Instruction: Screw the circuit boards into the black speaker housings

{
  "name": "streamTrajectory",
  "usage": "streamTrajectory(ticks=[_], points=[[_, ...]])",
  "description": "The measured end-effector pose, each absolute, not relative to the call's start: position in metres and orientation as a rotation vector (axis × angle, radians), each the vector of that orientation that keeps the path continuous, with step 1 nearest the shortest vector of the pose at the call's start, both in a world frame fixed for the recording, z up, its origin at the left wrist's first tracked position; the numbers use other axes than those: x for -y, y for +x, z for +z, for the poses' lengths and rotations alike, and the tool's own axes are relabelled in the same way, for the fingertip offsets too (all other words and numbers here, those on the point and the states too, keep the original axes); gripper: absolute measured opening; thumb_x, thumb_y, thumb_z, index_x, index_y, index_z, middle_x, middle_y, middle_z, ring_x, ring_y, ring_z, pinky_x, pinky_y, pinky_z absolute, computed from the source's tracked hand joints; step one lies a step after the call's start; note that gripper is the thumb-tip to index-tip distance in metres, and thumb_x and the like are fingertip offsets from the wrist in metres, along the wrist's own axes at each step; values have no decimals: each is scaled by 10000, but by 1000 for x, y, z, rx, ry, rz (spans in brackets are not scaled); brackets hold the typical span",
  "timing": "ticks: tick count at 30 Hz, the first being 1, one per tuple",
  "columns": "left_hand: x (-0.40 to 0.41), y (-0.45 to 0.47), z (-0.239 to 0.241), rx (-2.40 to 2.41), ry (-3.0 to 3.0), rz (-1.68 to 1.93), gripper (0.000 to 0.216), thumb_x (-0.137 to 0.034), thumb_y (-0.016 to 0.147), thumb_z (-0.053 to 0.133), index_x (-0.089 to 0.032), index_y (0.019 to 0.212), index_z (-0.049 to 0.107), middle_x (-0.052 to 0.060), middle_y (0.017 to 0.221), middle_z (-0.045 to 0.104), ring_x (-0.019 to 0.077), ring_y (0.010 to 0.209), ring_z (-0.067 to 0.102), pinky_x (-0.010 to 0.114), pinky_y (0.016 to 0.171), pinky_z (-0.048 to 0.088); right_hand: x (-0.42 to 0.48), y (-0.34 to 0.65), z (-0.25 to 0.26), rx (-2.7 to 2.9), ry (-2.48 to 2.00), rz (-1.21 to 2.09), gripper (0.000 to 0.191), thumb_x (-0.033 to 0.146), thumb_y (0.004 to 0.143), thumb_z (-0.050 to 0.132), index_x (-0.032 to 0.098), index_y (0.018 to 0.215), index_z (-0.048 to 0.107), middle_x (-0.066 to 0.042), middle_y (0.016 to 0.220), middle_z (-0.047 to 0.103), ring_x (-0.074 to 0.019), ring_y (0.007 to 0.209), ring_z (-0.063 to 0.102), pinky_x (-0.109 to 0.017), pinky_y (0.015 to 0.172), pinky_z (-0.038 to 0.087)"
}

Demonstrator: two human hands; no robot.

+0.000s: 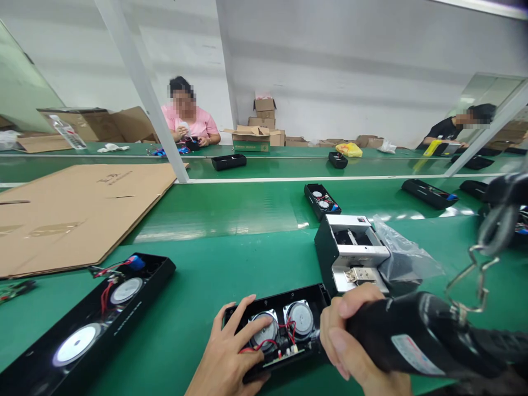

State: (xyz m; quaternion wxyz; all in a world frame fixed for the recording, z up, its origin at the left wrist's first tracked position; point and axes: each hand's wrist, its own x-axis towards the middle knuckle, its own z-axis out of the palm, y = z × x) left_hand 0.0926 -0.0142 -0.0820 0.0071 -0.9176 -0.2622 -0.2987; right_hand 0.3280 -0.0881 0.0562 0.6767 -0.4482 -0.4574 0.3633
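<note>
My left hand (231,355) grips a black speaker housing (272,301) by its far rim and near side, one finger pressing on a round driver. A second silver driver (300,320), red wires and a small circuit board (284,356) show inside. Wrapped in my right hand (350,341) is a black electric screwdriver (416,333), held nearly level. Its tip points at the right end of the housing; my fingers partly hide it, so contact cannot be made out. Just behind stands a screw feeder (355,250) with a silver top.
A larger open speaker housing (136,319) lies at left, near flat cardboard (82,214). A plastic bag (406,256) touches the feeder. A metal hook (474,280) holds the screwdriver's tail. More housings (322,201) sit on the green belt. Two people (198,124) work across, beyond white posts (144,88).
</note>
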Motion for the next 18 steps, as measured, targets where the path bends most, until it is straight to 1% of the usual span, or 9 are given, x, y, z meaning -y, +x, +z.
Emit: streamTrajectory(ticks=[3,4,7,9,12,15,17,18], points=[[13,91,-83,793,-2861,-912,154,-234,670,834,-308,779,756,-30,1428,731,453,1578,377,674,1231,241,89,319,56,1009,-1017,824,281,500,1021,730,306,970,533,96,653,436,-110,504,329,-278,479,236],[13,91,-83,778,-2862,-903,152,-236,674,831,-311,786,760,-31,1438,726,454,1586,366,673,1233,238,89,317,56,1010,-1028,819,291,497,1013,737,300,954,531,90,655,431,-113,517,334,-279,485,237],[14,90,-83,775,-2873,-877,151,-246,698,837,-319,817,779,-31,1452,726,448,1608,339,667,1243,233,88,314,54,1031,-1038,794,332,516,986,757,291,912,524,74,657,439,-131,556,384,-299,531,306],[14,90,-85,783,-2871,-908,119,-289,725,853,-322,816,784,-31,1440,738,440,1612,341,663,1257,218,87,313,52,1041,-1019,778,331,520,992,749,293,914,521,78,657,439,-135,564,391,-308,558,331],[11,91,-90,776,-2840,-980,132,-385,749,877,-314,766,767,-25,1403,759,441,1599,372,656,1262,219,87,310,48,1024,-995,778,325,510,1005,733,297,925,500,87,659,415,-129,563,353,-293,538,273],[7,89,-91,722,-2810,-971,170,-420,738,894,-316,759,761,-22,1376,771,455,1571,420,646,1233,284,88,311,49,1009,-992,830,348,548,992,740,300,951,499,92,658,424,-122,551,336,-282,520,225],[6,85,-87,740,-2789,-917,172,-416,754,906,-319,777,766,-17,1350,783,441,1538,482,610,1200,365,89,321,53,1005,-948,831,335,553,975,763,311,994,531,100,632,445,-114,525,342,-274,517,230],[8,82,-84,800,-2770,-872,169,-405,775,910,-316,786,767,-9,1337,790,427,1513,526,583,1177,416,89,330,56,989,-909,804,305,537,979,762,322,1018,549,102,611,457,-114,507,362,-269,512,253]])
